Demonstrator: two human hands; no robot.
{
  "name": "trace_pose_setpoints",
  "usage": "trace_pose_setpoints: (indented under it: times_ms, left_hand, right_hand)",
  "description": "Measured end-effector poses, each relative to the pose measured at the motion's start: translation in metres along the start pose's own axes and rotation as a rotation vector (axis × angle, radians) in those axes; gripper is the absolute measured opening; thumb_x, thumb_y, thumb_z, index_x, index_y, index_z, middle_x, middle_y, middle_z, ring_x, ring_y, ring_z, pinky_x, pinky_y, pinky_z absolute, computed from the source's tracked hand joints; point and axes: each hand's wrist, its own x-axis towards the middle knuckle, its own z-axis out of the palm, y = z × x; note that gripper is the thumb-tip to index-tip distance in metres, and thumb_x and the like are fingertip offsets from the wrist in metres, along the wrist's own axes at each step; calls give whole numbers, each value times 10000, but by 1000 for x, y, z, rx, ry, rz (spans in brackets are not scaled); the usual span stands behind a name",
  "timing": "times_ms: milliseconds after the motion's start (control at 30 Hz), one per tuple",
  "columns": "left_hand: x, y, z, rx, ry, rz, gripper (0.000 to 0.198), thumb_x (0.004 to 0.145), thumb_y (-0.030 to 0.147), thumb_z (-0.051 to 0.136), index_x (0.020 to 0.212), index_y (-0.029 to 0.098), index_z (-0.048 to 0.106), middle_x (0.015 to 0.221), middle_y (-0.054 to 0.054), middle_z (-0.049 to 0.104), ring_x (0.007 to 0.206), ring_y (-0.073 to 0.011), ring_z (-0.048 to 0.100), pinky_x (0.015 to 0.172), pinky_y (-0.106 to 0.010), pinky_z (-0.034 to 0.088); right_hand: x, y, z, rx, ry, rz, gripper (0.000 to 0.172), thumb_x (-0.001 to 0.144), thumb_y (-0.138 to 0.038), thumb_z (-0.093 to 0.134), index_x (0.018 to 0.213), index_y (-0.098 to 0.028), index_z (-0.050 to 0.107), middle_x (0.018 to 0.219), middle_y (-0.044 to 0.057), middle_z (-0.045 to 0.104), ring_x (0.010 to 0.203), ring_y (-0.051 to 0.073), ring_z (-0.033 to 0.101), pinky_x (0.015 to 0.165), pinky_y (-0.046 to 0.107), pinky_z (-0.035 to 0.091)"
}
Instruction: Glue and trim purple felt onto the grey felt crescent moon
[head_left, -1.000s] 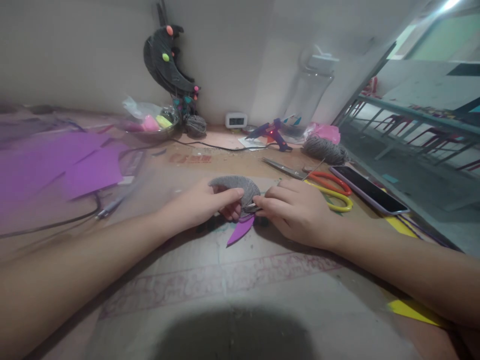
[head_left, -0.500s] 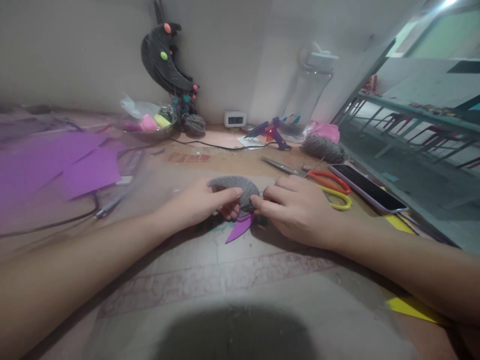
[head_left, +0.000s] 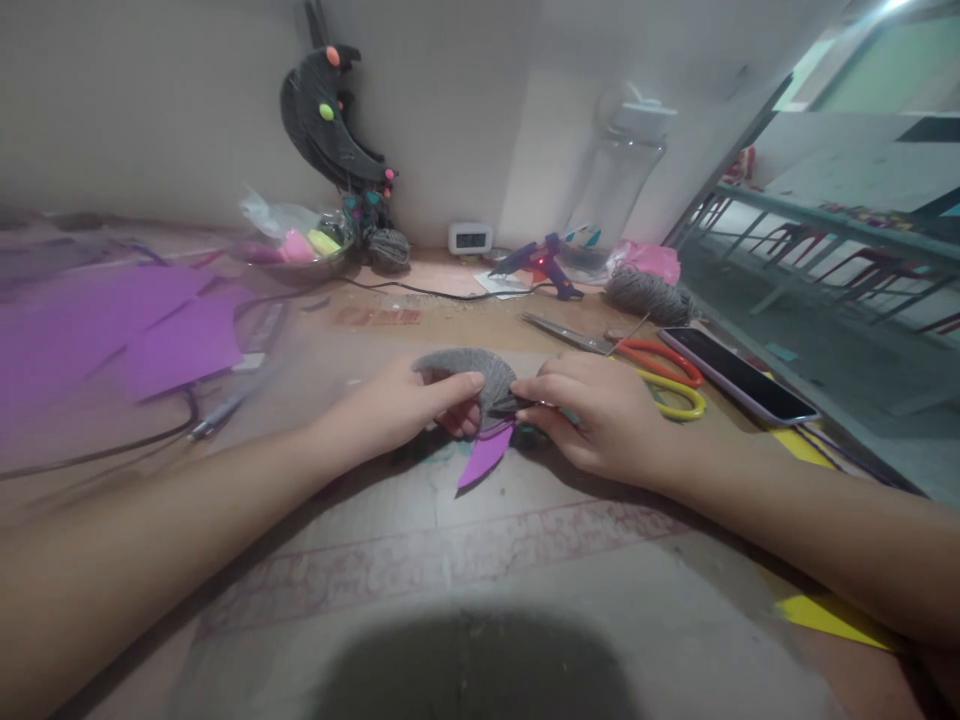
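My left hand (head_left: 409,405) pinches a purple crescent shape (head_left: 486,458) whose upper half is wound in grey yarn (head_left: 474,367). It holds the piece just above the cardboard-covered table. My right hand (head_left: 600,412) is closed at the wrapped part's right edge, its fingertips pinching the grey yarn strand there. Only the crescent's bare purple tip shows below the hands.
Orange and yellow scissors (head_left: 660,375) and a phone (head_left: 739,378) lie right of my hands. A ball of grey yarn (head_left: 649,295), a glue gun (head_left: 544,265) and a water bottle (head_left: 619,175) sit behind. Purple paper sheets (head_left: 150,335) lie at left, a finished dark crescent (head_left: 322,120) leans on the wall.
My right hand has drawn slightly right with the yarn, then come back against the crescent's edge. The purple tip has tilted a little. My left hand keeps its grip.
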Motion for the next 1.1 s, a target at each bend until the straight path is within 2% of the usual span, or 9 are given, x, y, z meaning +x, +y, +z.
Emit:
trace_pose_setpoints:
  times_ms: [167, 533, 833, 1100]
  left_hand:
    - [0, 0, 0, -4, 23, -4, 318, 878, 403, 589, 699, 162, 694, 685, -31, 712, 618, -129, 625, 653, -257, 513]
    - [-1, 1, 2, 94, 35, 18, 366, 880, 442, 578, 655, 166, 664, 659, -27, 698, 607, -135, 614, 621, -256, 490]
    - [-1, 0, 2, 109, 38, 21, 369, 881, 439, 567, 657, 162, 662, 648, -31, 700, 594, -137, 622, 612, -256, 494]
    - [-2, 3, 3, 101, 40, 20, 357, 880, 422, 573, 653, 160, 659, 643, -21, 696, 594, -130, 619, 616, -248, 498]
  right_hand:
    - [0, -1, -2, -62, -20, -74, 225, 963, -272, 506, 912, -145, 684, 703, 43, 641, 634, 166, 518, 601, 304, 329]
    - [2, -6, -2, -154, -50, -65, 239, 953, -224, 482, 851, -162, 689, 679, 39, 624, 633, 164, 496, 592, 314, 300]
    - [1, -9, -5, -222, -126, -73, 203, 912, -162, 474, 896, -172, 677, 697, 35, 585, 658, 170, 456, 602, 320, 268]
    - [0, -6, -3, -208, -109, -98, 189, 913, -159, 490, 870, -173, 673, 686, 27, 585, 651, 164, 460, 593, 317, 263]
